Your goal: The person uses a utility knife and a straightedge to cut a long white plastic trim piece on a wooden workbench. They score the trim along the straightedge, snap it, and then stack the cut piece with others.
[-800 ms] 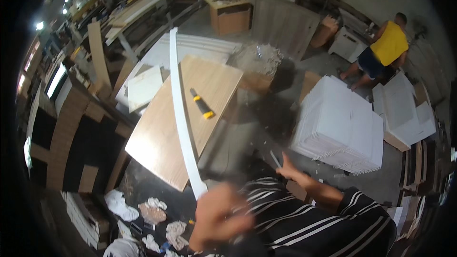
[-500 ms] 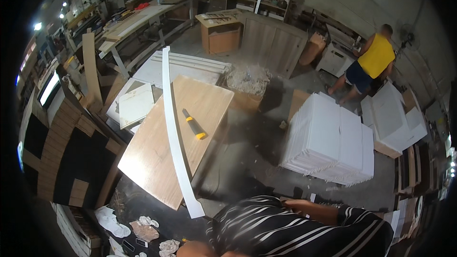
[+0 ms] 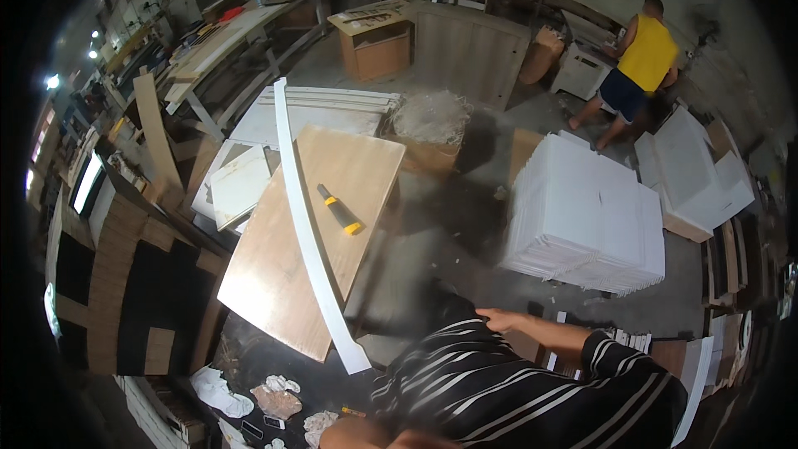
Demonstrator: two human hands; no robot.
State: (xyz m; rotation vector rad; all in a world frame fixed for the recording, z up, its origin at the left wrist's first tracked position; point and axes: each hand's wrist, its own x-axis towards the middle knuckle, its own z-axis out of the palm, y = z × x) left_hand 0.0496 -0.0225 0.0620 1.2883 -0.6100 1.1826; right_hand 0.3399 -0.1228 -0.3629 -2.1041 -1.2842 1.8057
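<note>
White strip [image 3: 298,199] lies lengthwise over the wooden board [image 3: 266,274], poking out past it at both ends, and nobody's hand is on it that I can see. Right hand [image 3: 497,320] now, out in front of the striped shirt [image 3: 499,382], at the cloth's edge; the fingertips are too small and dim for me, so I cannot tell whether they are pinching anything. Left hand [image 3: 356,434], down low, blurred and chopped by the lower edge: spread or closed, I can't say. And that's a change! Moments ago it was up, smeared across the strip's near end; now that end is in plain sight. The right was mostly hidden by the shirt half a second back; it's out again, and the thin pale piece that stuck out of it earlier has gone from sight. On the board, just beside the strip, the black-and-yellow tool [image 3: 341,214] hasn't budged. Further out, crumpled white cloth [image 3: 220,391] on the dark surface; across the floor, a stack of white panels [image 3: 590,191]; beyond it, a person in yellow [image 3: 648,66], back to us, both hands hard to make out.
</note>
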